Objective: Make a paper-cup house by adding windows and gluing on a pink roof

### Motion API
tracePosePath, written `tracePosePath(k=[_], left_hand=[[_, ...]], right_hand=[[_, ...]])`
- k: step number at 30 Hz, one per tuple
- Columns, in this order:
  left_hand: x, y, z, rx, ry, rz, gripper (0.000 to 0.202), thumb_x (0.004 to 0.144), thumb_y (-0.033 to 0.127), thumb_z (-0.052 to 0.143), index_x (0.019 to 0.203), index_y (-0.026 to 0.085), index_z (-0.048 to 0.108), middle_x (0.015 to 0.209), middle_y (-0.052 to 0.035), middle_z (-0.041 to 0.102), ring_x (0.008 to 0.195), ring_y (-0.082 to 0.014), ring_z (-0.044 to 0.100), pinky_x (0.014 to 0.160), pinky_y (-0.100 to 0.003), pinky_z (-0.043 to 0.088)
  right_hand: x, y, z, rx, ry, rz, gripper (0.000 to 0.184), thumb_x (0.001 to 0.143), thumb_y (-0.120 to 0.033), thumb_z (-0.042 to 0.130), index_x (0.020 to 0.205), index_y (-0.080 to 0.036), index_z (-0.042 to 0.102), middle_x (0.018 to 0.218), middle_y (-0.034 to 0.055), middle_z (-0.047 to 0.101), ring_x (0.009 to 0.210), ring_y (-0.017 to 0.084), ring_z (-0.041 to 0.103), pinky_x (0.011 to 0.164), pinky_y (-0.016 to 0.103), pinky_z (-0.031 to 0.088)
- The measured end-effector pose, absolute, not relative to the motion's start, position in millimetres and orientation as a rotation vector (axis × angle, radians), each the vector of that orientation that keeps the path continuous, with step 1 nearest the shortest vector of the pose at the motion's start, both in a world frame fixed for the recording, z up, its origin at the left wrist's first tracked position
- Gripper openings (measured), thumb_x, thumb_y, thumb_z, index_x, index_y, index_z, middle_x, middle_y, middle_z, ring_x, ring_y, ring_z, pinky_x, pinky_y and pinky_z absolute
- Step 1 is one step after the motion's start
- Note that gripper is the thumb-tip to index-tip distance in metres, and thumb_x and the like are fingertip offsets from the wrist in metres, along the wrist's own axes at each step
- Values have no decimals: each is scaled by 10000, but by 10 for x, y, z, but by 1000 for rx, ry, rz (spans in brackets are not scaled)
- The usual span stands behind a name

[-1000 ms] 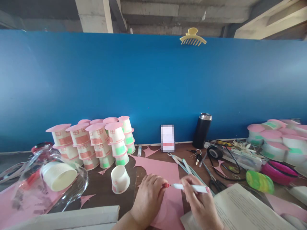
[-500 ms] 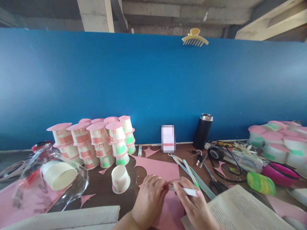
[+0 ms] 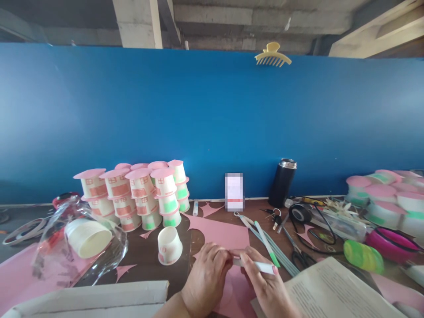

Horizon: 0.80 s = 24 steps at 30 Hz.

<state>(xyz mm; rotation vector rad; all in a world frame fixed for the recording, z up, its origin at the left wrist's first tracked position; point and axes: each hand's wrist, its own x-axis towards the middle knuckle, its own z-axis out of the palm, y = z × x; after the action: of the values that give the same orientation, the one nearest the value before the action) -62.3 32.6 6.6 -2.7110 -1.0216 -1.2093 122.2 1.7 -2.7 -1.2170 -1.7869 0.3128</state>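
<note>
Low in the middle, my right hand (image 3: 261, 276) is closed round a white marker (image 3: 263, 266) with a pink end. My left hand (image 3: 209, 274) is closed round the marker's other end, and its fingertips hide that end. Both hands meet over pink paper (image 3: 218, 232) with curved pieces cut out of it. A white paper cup (image 3: 169, 247) with a small red window drawn on it stands upside down left of my left hand. Right of my hands lies a second white marker (image 3: 265, 240) with a green end.
Stacked, decorated cups (image 3: 139, 194) with pink paper discs stand at left, and more cups (image 3: 384, 203) at far right. A plastic bag (image 3: 115, 243) holds loose cups. A phone (image 3: 233, 192), black flask (image 3: 282, 183), scissors (image 3: 300, 254), keys (image 3: 276, 218) and printed sheet (image 3: 334, 291) lie around.
The whole view has shifted slightly, with things appearing a little further right. Both hands keep their grip on the marker; little else differs.
</note>
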Motion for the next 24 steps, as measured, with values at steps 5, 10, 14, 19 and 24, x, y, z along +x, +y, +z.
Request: tracePosePath(k=[5, 10, 14, 19, 24], left_hand=[[-583, 334, 31, -2714, -1098, -1198, 118, 909, 92, 478, 894, 187, 546, 860, -48, 657, 804, -232, 608, 752, -420, 516], [-553, 351, 29, -2690, -1161, -1226, 92, 901, 126, 530, 929, 195, 584, 867, -44, 683, 804, -240, 627, 744, -420, 516], [-576, 369, 29, -2658, -1256, -1191, 121, 894, 130, 540, 962, 209, 603, 887, -43, 690, 824, -252, 631, 750, -428, 510], [-601, 414, 5, -2624, -1386, -1190, 113, 881, 153, 579, 947, 238, 614, 869, -21, 684, 820, -246, 626, 789, -443, 484], [-594, 418, 27, -2634, -1373, -1194, 99, 888, 165, 576, 956, 233, 600, 845, -24, 671, 793, -229, 621, 762, -400, 488]], right_hand=[[1116, 12, 199, -1228, -1747, 571, 378, 1005, -374, 363, 1014, -259, 724, 966, 37, 730, 872, 197, 675, 841, 269, 540], [1126, 24, 215, -1244, -1641, 735, 334, 967, -420, 462, 1127, -217, 674, 1018, 60, 720, 916, 199, 657, 863, 269, 514], [1169, 16, 215, -1340, -1613, 671, 435, 886, -372, 584, 1288, -208, 560, 1138, 83, 685, 1019, 225, 635, 928, 309, 480], [1258, 57, 263, -1440, -1572, 602, 489, 858, -220, 483, 1346, -202, 462, 879, 20, 683, 725, 188, 641, 705, 286, 514], [1438, 177, 241, -1573, -1457, 367, 356, 838, -289, 490, 1178, -213, 564, 887, 17, 685, 670, 182, 623, 670, 297, 508]])
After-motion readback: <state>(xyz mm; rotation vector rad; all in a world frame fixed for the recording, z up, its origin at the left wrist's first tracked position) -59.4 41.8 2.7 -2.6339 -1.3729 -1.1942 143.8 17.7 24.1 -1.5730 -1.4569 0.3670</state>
